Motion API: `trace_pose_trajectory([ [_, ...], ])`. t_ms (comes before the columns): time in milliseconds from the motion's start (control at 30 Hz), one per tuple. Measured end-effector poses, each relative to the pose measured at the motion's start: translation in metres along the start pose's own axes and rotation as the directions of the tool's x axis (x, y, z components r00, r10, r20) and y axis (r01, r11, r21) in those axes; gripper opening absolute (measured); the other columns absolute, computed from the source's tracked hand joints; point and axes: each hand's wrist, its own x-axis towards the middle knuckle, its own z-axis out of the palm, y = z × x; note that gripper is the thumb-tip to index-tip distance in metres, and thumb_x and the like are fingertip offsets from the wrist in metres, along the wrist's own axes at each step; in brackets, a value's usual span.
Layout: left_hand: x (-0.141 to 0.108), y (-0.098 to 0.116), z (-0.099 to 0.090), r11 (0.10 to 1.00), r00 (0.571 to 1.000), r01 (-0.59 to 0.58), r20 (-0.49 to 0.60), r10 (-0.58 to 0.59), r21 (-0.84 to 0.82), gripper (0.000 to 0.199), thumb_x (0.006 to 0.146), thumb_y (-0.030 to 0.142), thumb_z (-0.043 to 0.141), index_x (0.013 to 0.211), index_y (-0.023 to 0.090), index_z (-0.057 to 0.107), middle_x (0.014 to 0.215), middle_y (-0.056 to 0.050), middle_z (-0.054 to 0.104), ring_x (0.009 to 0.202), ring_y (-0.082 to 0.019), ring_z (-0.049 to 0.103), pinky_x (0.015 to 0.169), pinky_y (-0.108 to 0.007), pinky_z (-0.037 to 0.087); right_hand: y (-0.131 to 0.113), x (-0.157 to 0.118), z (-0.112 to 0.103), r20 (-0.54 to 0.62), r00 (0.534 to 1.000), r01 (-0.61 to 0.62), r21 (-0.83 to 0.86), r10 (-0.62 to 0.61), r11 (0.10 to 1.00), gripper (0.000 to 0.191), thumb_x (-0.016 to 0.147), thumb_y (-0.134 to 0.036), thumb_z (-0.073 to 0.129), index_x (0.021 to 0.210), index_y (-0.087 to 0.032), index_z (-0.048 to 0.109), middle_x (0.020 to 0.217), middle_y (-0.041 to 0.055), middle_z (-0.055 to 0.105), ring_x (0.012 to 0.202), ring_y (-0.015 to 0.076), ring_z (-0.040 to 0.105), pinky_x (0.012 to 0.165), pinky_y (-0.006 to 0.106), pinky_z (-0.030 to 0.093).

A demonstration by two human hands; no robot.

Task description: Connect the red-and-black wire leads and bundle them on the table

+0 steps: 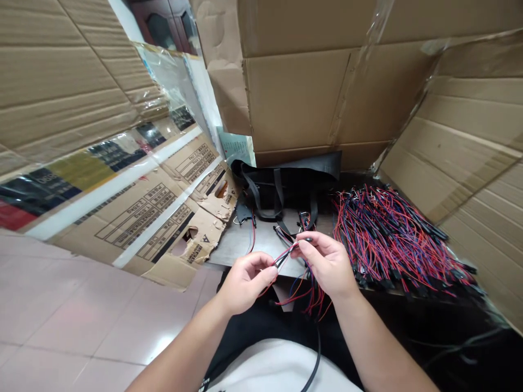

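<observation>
Between my two hands runs a small bundle of thin wires (pixel 286 253), red, black and pale ones. My left hand (pixel 250 277) pinches it at the lower left, thumb against the bent fingers. At the upper right my right hand (pixel 324 261) grips the same bundle between thumb and fingertips. What sits inside that right pinch is too small to make out. Below the right hand, red, blue and orange wires (pixel 312 296) hang over the table's front edge. A few more wires and a metal clip (pixel 304 220) lie just behind the hands.
To the right lies a big pile of red, blue and black wires (pixel 392 239). A black bag (pixel 286 182) with straps stands at the back of the grey table (pixel 232 245). Cardboard walls (pixel 302 103) enclose the back and both sides. A dark cable (pixel 316 359) crosses my lap.
</observation>
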Motion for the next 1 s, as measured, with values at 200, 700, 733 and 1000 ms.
trace_pose_trajectory([
  [200,0.014,0.006,0.005,0.989,0.988,-0.147,-0.053,0.145,-0.032,0.029,0.085,0.038,0.062,0.074,0.012,0.065,0.073,-0.003,0.057,0.061,-0.011,0.053,0.060,-0.025,0.047,0.000,-0.008,0.010,0.046,0.999,0.019,0.074,-0.022,0.997,0.019,0.085,-0.030,0.068,0.103,-0.023,0.069,0.092,0.0034,0.071,0.083,0.0176,0.071,0.081,0.035,0.060],
  [700,0.024,0.000,0.006,0.736,0.803,-0.514,-0.055,0.594,0.441,0.008,0.085,0.010,0.060,0.085,0.013,0.067,0.081,-0.006,0.062,0.072,-0.012,0.060,0.066,-0.023,0.049,-0.008,-0.014,0.022,-0.106,0.990,-0.074,0.194,0.096,0.978,0.030,0.075,-0.029,0.078,0.100,-0.017,0.067,0.086,0.0065,0.074,0.075,0.0220,0.074,0.075,0.043,0.064],
  [733,0.024,-0.001,0.006,0.735,0.800,-0.526,-0.046,0.599,0.428,0.007,0.085,0.010,0.060,0.087,0.013,0.066,0.081,-0.006,0.063,0.072,-0.012,0.060,0.065,-0.022,0.050,-0.009,-0.014,0.021,-0.100,0.990,-0.081,0.187,0.101,0.979,0.030,0.074,-0.030,0.077,0.100,-0.017,0.068,0.086,0.0063,0.074,0.074,0.0218,0.074,0.074,0.043,0.064],
  [1000,0.022,-0.008,0.004,0.603,0.737,-0.626,0.121,0.666,0.494,0.016,0.089,0.006,0.051,0.094,0.014,0.064,0.087,-0.009,0.061,0.076,-0.013,0.059,0.067,-0.025,0.049,-0.010,-0.011,0.015,-0.101,0.985,-0.127,0.105,0.138,0.986,0.030,0.073,-0.029,0.078,0.099,-0.017,0.068,0.086,0.0044,0.071,0.067,0.0204,0.073,0.066,0.038,0.066],
])
